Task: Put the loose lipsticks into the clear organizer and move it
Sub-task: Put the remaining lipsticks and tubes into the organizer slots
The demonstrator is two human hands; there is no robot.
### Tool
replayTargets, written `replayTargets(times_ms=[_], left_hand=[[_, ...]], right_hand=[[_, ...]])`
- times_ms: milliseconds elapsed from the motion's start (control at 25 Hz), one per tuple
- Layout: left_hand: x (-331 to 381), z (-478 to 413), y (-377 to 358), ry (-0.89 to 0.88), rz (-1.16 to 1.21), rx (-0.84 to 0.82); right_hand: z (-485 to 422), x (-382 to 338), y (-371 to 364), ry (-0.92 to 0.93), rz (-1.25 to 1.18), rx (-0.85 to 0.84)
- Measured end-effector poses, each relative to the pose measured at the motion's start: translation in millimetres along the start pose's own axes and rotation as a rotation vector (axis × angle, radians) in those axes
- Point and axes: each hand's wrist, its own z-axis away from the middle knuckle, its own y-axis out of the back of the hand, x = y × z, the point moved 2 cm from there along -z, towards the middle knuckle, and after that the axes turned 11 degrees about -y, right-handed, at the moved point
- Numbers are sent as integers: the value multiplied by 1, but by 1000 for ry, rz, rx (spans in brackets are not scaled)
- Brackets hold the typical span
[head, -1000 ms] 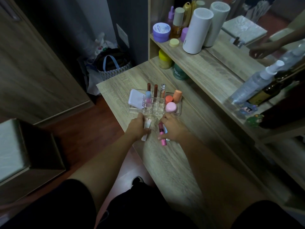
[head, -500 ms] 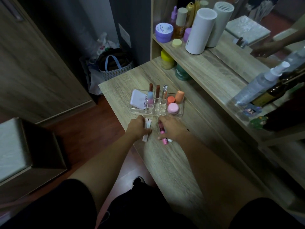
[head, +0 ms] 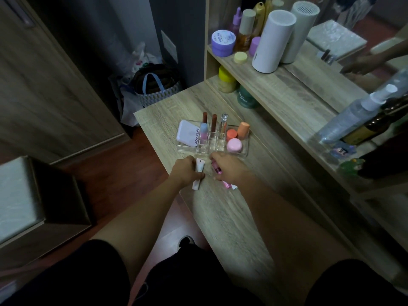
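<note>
You are at the pick-up step: both hands are down on the wooden table [head: 231,217], gathering the loose lipsticks that lie just in front of the clear organizer [head: 244,152]. Your left hand [head: 186,170] has its fingers curled around a white tube [head: 198,173], thumb pressed across its lower half, so it looks grasped. Your right hand [head: 227,168] covers a pink lipstick [head: 217,170], fingers bent over it; whether they have closed on it I cannot tell. A second pink piece [head: 227,185] pokes out under that wrist, flat on the table.

Next, lift each tube, turn it upright, and drop it into a free slot in the organizer's middle grid. The front cells look empty; the back ones hold two brown sticks [head: 209,121] and a clear-capped one [head: 223,124].

The organizer is see-through plastic, low, and divided. A white compact [head: 187,133] leans in its left bay, and peach and pink caps fill the right.
</note>
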Motion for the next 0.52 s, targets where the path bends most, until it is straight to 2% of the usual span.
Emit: replayTargets(times_ms=[120, 320, 400, 520], left_hand=[[-2, 1, 2, -7, 48, -16], [-4, 7, 12, -55, 353, 48], [2, 5, 25, -134, 465, 84], [18, -2, 54, -270, 470, 150]], right_hand=[[-1, -1, 2, -14, -142, 55], [11, 5, 14, -140, -753, 150], [16, 13, 24, -193, -862, 212], [20, 28, 41, -282, -933, 335]])
